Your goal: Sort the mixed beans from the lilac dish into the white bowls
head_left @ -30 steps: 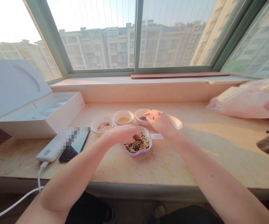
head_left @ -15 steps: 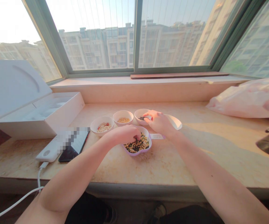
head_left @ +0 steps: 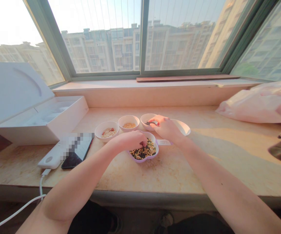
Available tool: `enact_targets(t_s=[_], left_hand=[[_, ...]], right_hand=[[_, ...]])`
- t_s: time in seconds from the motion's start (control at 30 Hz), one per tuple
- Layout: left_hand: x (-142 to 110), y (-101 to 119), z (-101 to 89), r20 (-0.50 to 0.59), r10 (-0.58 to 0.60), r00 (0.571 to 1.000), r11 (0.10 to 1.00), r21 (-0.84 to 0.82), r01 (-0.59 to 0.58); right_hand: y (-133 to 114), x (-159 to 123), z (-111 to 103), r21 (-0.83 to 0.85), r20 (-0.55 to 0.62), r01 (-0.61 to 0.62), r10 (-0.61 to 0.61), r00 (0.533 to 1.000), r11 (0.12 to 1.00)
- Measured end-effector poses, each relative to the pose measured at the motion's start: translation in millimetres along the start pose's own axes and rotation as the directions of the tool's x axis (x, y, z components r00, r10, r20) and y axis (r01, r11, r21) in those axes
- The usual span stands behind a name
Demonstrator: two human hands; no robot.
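My left hand point(head_left: 136, 139) is over a white heart-shaped bowl with a purple base point(head_left: 142, 160). Its fingers are curled together and pointing down at the mixed black and yellow beans point(head_left: 144, 151); what they pinch is hidden. My right hand point(head_left: 165, 126) reaches over the rim of a round white bowl point(head_left: 144, 117). Its thumb and fingertips are a little apart, just above the dark beans point(head_left: 152, 123) inside. Beside these stand a white bowl with yellow beans point(head_left: 129, 125) and another with pale and reddish pieces point(head_left: 108, 132).
A white dish point(head_left: 184, 127) and a small printed label point(head_left: 163, 142) lie by my right wrist. Left of the bowls are a phone point(head_left: 75, 157), a white power bank point(head_left: 50, 158) with its cable, and an open white box point(head_left: 64, 120). A plastic bag point(head_left: 260, 102) sits at the right.
Dark beans seen at my left fingertips no longer show there. My right fingers have shifted very slightly in the dark bean bowl. Bowls stay in place.
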State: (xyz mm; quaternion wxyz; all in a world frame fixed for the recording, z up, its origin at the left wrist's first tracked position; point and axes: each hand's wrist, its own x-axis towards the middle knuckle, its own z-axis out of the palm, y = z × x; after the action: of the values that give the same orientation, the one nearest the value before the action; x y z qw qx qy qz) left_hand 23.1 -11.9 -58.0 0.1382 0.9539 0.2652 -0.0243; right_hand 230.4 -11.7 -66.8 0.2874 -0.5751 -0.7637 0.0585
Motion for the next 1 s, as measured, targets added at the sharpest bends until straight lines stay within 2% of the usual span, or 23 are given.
enact_targets(t_s=[0.2, 0.4, 0.5, 0.6, 0.7, 0.77, 0.87, 1.0], left_hand=[[-4.5, 9.1, -9.5, -0.004, -0.003, 1.0, 0.998, 0.066, 0.003], [-10.1, 21.0, -13.2, -0.105, -0.035, 0.994, 0.998, 0.052, 0.04], [-9.4, 19.4, -12.7, -0.144, -0.035, 0.989, 0.997, 0.068, 0.045], [-6.6, 8.6, -13.6, -0.197, -0.057, 0.979, 0.994, 0.085, 0.075], [-6.0, -9.1, -17.4, -0.341, -0.184, 0.922, 0.977, 0.038, 0.209], [-7.9, -21.2, -20.8, -0.415, -0.223, 0.882, 0.968, 0.015, 0.252], [-12.2, -35.7, -24.0, -0.457, -0.323, 0.829, 0.934, -0.011, 0.358], [-15.3, -46.9, -21.8, -0.482, -0.427, 0.765, 0.886, -0.052, 0.461]], right_hand=[[-2.6, -0.9, -1.4, 0.011, 0.001, -0.008, 0.008, 1.0, 1.0], [-3.2, -1.7, -1.7, 0.011, -0.001, -0.012, 0.012, 1.0, 1.0], [-3.2, -1.5, -0.8, 0.013, 0.003, -0.005, 0.005, 1.0, 1.0], [-4.4, -0.7, -0.8, 0.012, 0.007, -0.007, 0.007, 1.0, 1.0], [-7.5, -0.8, -3.4, 0.007, -0.007, 0.004, -0.004, 1.0, 1.0], [-10.6, -2.4, -6.4, 0.012, -0.001, 0.031, -0.031, 1.0, 0.999], [-16.1, -7.3, -9.4, 0.066, 0.1, 0.088, -0.094, 0.991, 0.994], [-24.6, -15.1, -7.0, 0.097, 0.253, 0.173, -0.193, 0.948, 0.98]])
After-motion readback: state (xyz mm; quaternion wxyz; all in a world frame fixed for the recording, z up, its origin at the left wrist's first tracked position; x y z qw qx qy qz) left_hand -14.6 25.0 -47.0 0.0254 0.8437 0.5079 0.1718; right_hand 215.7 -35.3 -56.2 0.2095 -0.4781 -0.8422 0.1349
